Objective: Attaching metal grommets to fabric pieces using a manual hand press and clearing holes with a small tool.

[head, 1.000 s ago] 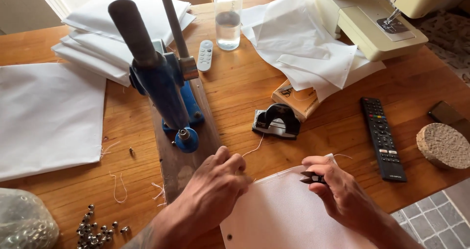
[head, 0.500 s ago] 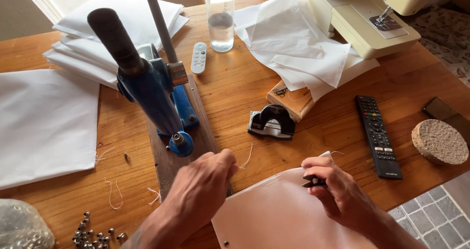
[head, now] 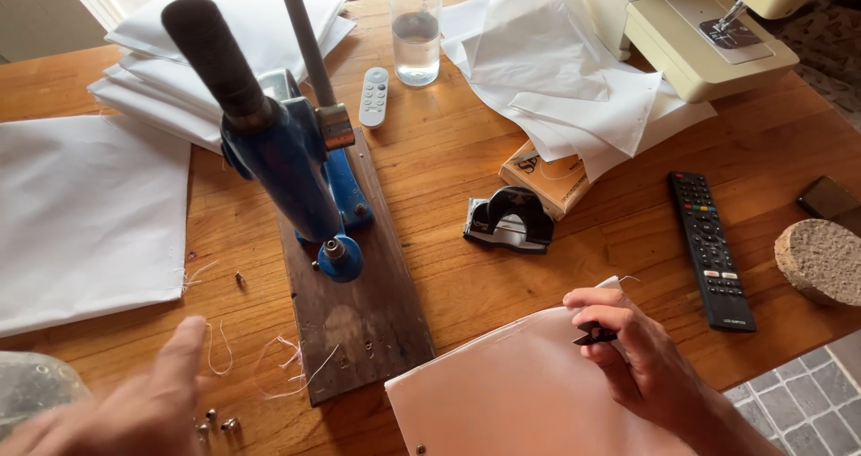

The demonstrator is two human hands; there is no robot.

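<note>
Right hand (head: 641,357) pinches small black snips (head: 595,335) over white fabric piece (head: 502,393). Left hand (head: 134,407) open (blurred), beside small metal eyelets (head: 220,420).

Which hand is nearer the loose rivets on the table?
Left. The left hand is beside the rivets at the table's near edge, almost touching. The right hand is far across, on the white fabric, holding a small dark tool.
</note>
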